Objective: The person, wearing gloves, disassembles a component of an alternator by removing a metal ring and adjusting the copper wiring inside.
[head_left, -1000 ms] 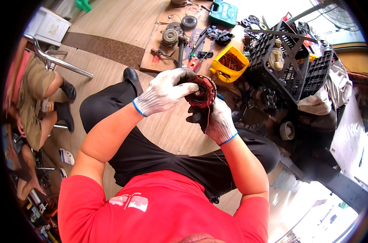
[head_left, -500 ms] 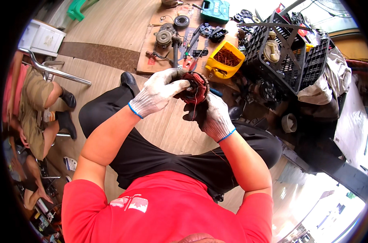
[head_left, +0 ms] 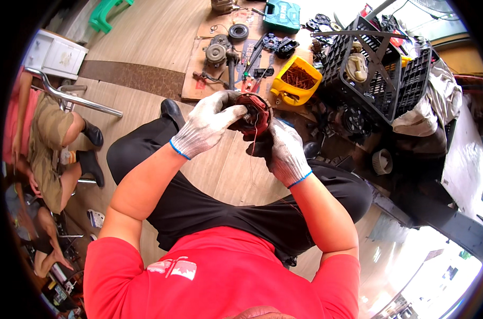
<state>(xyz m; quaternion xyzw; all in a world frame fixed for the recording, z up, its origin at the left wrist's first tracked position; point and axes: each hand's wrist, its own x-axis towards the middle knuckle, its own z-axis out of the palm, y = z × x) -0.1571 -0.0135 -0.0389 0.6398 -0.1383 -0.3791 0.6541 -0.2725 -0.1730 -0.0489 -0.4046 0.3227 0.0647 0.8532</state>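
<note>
My left hand (head_left: 208, 123), in a white knit glove, is closed on the left side of a round ring-shaped part (head_left: 256, 112) wound with reddish-brown wire, its thumb at the centre. My right hand (head_left: 284, 151), gloved with dark fingertips, holds the same part from below and the right; its fingers are partly hidden behind it. A loose thin wire (head_left: 254, 142) hangs down from the part over my lap. The part is held up above my crossed legs.
A cardboard sheet (head_left: 199, 85) with metal parts lies ahead, with a yellow cut-open container (head_left: 318, 77) of copper wire, a teal case (head_left: 282, 16) and black crates (head_left: 385, 101). A metal chair (head_left: 103, 110) and two other people (head_left: 66, 133) (head_left: 47, 234) are at left.
The wound part has shifted slightly left in the view and is turned a little, with both my hands still on it. The surroundings have shifted slightly in the frame.
</note>
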